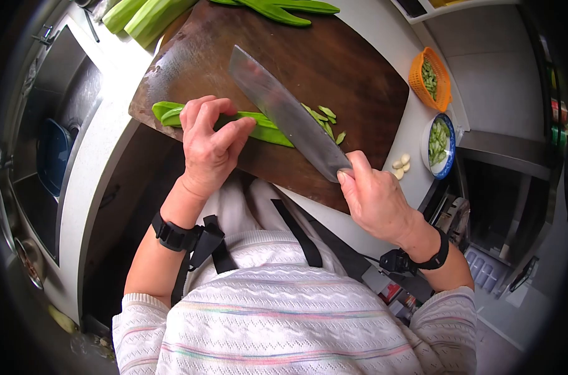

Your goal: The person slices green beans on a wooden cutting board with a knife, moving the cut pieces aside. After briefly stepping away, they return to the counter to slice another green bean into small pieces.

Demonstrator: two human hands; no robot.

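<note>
My right hand is closed round the handle of a broad kitchen knife. The blade slants up and left across the wooden cutting board, over the end of some flat green beans. My left hand presses those beans to the board with bent fingers, left of the blade. Slanted cut pieces lie just right of the knife. More whole green beans rest at the board's far edge. My fingers hide part of the beans.
Peeled garlic cloves, a blue-rimmed bowl and an orange basket, both containing cut green pieces, stand on the right. Thick pale-green vegetables lie at upper left. A sink with a blue basin is at left.
</note>
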